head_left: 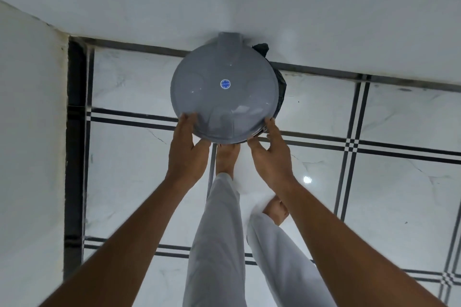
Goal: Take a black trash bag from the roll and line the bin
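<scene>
Against the wall: grey bin (223,90), lid shut, black bag (280,87) showing at its right rim.
Floor (399,182): glossy white marble tile, black double lines.
Left hand (187,149): loose, fingers on lid's near edge.
Right hand (270,154): loose, touching bag at rim.

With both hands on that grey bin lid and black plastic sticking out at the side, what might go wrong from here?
1. The black trash bag bulges out only on the right of the round grey plastic lid; the lid may have pinched it unevenly, so the liner could slip inside.
2. The left hand and right hand touch only the lid's near edge; pressing there may tip the bin.
3. A bare foot sits right beside the bin on glossy floor tiles; a slip or bump seems possible.
</scene>
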The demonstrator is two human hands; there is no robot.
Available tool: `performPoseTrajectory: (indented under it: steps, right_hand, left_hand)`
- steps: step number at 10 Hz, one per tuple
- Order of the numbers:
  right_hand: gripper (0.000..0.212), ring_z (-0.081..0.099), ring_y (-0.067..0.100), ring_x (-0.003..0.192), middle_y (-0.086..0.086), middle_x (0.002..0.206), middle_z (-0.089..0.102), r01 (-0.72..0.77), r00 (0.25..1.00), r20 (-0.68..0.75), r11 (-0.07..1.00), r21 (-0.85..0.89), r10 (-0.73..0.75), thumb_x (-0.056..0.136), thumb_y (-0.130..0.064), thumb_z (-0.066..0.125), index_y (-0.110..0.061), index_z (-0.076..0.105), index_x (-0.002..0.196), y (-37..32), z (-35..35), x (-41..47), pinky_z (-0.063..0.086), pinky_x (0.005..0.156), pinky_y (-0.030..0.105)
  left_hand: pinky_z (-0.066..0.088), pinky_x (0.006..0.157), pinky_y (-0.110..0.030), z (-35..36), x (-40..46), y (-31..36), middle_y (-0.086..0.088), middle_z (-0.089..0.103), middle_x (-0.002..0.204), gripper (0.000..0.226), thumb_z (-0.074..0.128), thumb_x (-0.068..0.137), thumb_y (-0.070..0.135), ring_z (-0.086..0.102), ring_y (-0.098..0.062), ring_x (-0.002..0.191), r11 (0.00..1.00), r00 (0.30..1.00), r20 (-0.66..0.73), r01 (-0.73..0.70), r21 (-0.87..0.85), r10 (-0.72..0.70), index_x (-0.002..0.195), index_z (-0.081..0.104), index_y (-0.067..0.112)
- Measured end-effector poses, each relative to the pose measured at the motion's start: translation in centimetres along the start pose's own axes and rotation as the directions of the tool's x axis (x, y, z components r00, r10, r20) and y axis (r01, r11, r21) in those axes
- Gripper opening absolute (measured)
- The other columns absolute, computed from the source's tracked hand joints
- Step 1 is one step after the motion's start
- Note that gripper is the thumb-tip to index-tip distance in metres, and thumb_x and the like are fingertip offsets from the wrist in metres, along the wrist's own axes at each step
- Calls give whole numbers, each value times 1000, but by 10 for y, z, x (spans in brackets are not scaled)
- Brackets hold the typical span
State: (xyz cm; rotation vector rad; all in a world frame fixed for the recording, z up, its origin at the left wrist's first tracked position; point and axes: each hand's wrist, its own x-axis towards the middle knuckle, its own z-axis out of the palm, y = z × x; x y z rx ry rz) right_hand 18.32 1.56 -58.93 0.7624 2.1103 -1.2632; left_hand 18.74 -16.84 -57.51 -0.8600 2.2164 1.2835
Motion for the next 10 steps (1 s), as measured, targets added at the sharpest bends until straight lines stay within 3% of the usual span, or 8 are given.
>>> performPoseTrajectory:
  steps: [1,2,3,4,6,7,8,10]
  right_hand:
    - [75,52,28,155,-11,170,51,-59,989,125,988,-141,77,110,-44,66,-35,30,175,9,8,11,44,120,39]
    - [84,34,29,168,-7,187,23,-67,974,193,967,-244,116,110,-53,62,-33,19,179,18,12,18,32,133,45]
    - [74,43,25,162,-8,177,43,-120,972,183,982,-147,146,108,-50,67,-35,36,174,10,5,10,39,123,37]
    - [59,61,17,145,-15,147,65,-149,978,146,989,9,146,106,-40,72,-34,54,162,-9,-16,-20,43,116,29]
    - [35,65,-28,84,-30,109,67,-56,995,86,984,168,42,110,-28,66,-26,70,144,-57,-84,-100,47,76,2]
    - [34,71,-9,109,-17,121,76,20,998,59,972,233,-35,110,-31,69,-24,73,142,-88,-124,-141,50,95,16]
    - [34,73,3,119,-9,127,80,131,990,16,952,278,-141,109,-37,72,-22,75,140,-117,-173,-193,53,102,22]
    - [31,76,4,118,-9,122,83,342,939,-95,876,341,-329,108,-38,73,-22,78,134,-178,-255,-302,59,112,35]
  left_hand:
    - [39,111,-28,5,15,-7,1,45,171,63,61,108,13,44,-25,155,985,977,157,127,120,-145,166,44,27]
    - [42,109,-33,9,25,-5,-6,52,166,53,58,110,18,51,-31,148,960,947,222,185,209,-231,161,51,26]
    - [43,119,-42,5,20,9,-8,56,162,45,59,110,24,53,-33,146,964,945,231,192,182,-232,155,59,22]
    - [46,108,-35,-3,-5,35,-6,63,154,46,62,105,16,58,-30,140,977,948,266,136,165,-177,151,62,19]
    - [45,89,-15,-22,-88,106,4,68,143,43,71,101,19,62,-18,133,999,973,229,18,39,-27,144,68,20]
    - [43,97,-22,-32,-136,148,0,63,152,49,69,103,17,58,-19,140,999,978,203,-35,-11,36,151,63,19]
    - [45,81,-7,-45,-198,196,6,60,153,49,68,105,18,56,-14,140,993,974,192,-113,-45,119,153,60,22]
    - [45,120,-34,-88,-326,288,11,64,150,46,68,106,24,60,-9,137,942,934,139,-314,-118,328,152,62,23]
